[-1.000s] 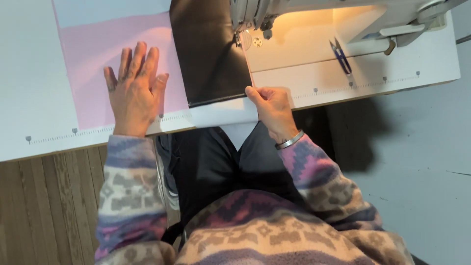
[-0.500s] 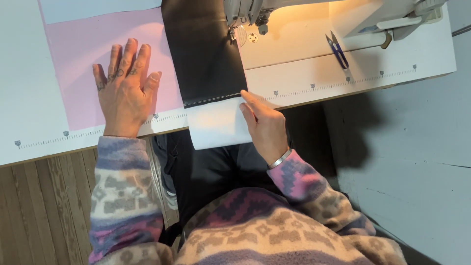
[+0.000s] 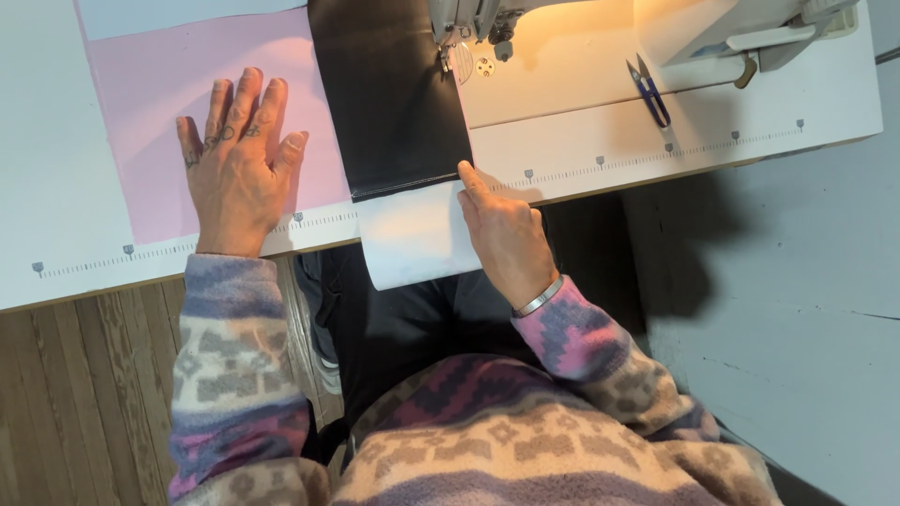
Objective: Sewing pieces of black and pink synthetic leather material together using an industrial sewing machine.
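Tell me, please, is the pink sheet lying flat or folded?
Flat: the pink sheet lies spread on the table, with the left hand pressed open on it.

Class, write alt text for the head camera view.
A person's left hand lies flat on pink fabric while the right hand touches black fabric at a sewing machine. Blue snips lie nearby.

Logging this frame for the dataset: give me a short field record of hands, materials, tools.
left hand: flat, fingers spread, palm down on pink sheet
right hand: at the near right corner of black sheet, fingers on white piece
white piece: overhangs the table's front edge
black sheet: runs up under sewing machine head
table: white, ruler marks along the front
snips: blue, on table, untouched
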